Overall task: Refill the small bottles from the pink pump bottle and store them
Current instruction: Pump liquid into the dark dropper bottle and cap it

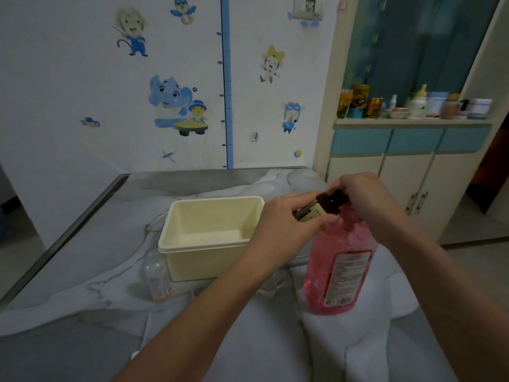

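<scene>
Head view: a person's left hand (pixel 286 216) grips a small dark bottle (pixel 321 206) by its labelled body, tilted, its long axis rising toward the right hand (pixel 366 197), whose fingers pinch the dark cap end. Both hands meet directly above the pink pump bottle (pixel 340 260) (its pump head hidden). Left of the grip sits a cream storage box (pixel 176 244).
</scene>
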